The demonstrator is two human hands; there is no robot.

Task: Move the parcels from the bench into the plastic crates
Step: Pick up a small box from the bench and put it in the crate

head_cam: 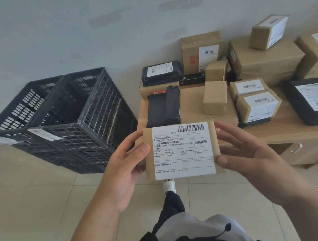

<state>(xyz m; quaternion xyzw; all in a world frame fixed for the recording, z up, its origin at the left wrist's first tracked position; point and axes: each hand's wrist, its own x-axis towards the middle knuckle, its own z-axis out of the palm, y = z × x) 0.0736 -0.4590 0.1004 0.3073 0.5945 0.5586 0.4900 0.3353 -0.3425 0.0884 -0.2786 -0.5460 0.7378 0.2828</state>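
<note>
My left hand (124, 171) and right hand (250, 163) grip a flat brown cardboard parcel with a white shipping label (182, 150) by its side edges, fingers curled round it, forearms reaching forward. Beyond it lies the wooden counter (285, 129); beyond my left fingers stand the black plastic crates (66, 116).

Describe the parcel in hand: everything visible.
The held parcel is a flat brown cardboard or kraft-paper packet, its face nearly covered by a white shipping label with a barcode top right and printed text. It faces the camera, roughly upright, above the floor before the bench. The left hand and right hand grip its side edges.
</note>
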